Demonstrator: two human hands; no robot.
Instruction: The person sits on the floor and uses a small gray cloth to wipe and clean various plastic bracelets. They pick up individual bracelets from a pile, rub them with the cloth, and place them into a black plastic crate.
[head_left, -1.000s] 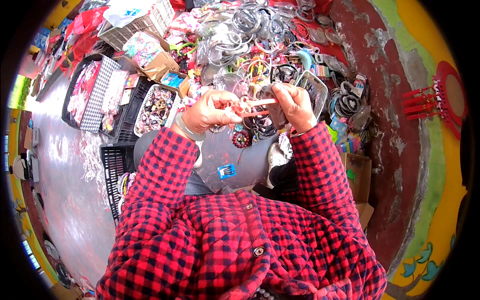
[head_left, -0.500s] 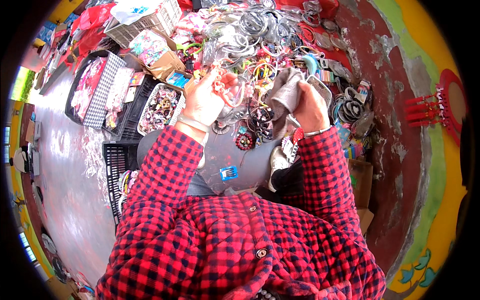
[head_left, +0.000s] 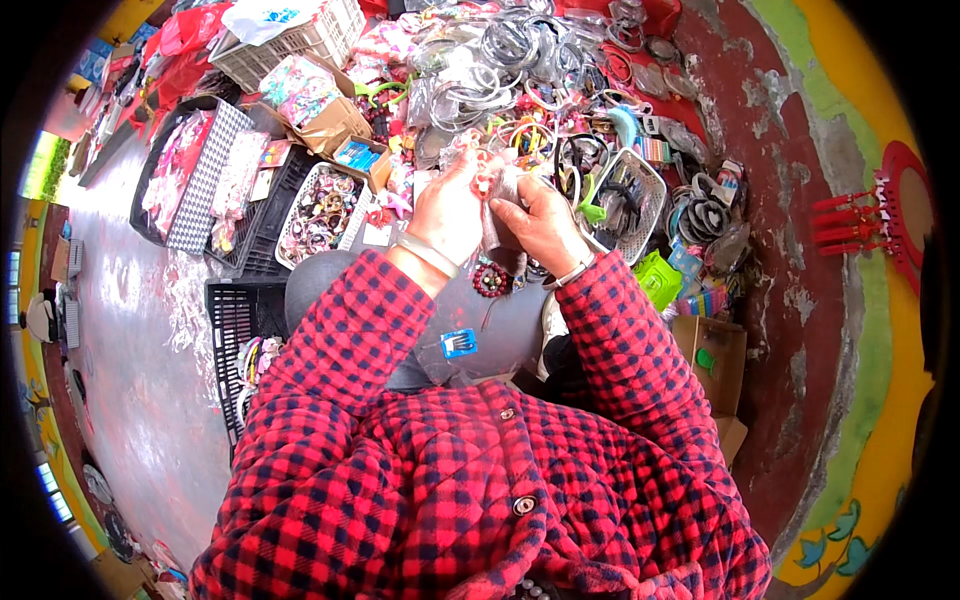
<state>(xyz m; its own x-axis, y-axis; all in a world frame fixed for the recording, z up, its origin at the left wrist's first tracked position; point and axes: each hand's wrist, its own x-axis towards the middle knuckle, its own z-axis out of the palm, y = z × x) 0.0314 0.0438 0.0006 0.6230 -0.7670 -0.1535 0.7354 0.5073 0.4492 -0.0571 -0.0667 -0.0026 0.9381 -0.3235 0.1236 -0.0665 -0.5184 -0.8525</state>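
- Right at centre, out in front of the red-and-black checked jacket (head_left: 470, 460), two bare hands work close together!
- Left hand (head_left: 447, 210): fingers curled, a firm grip on a pink hair band (head_left: 484, 181), its ruffled trim showing by the fingertips.
- Right hand (head_left: 546, 222), just beside it: thumb and fingers pinch a grey cloth (head_left: 491, 230) that hangs between the hands; whether it touches the band, I cannot tell.
- Below the hands, a round beaded piece (head_left: 490, 280), and nearer the body a blue packet (head_left: 459, 343).
- Over to the left, a pale basket (head_left: 354, 228) crammed with small hair ties, and a black crate (head_left: 222, 335) nearer in.
- On the right, a white basket (head_left: 655, 208) of dark items, a bright green piece (head_left: 659, 281) just below.
- Beyond it all, a great heap of hoops (head_left: 505, 45), many wrapped in clear plastic!
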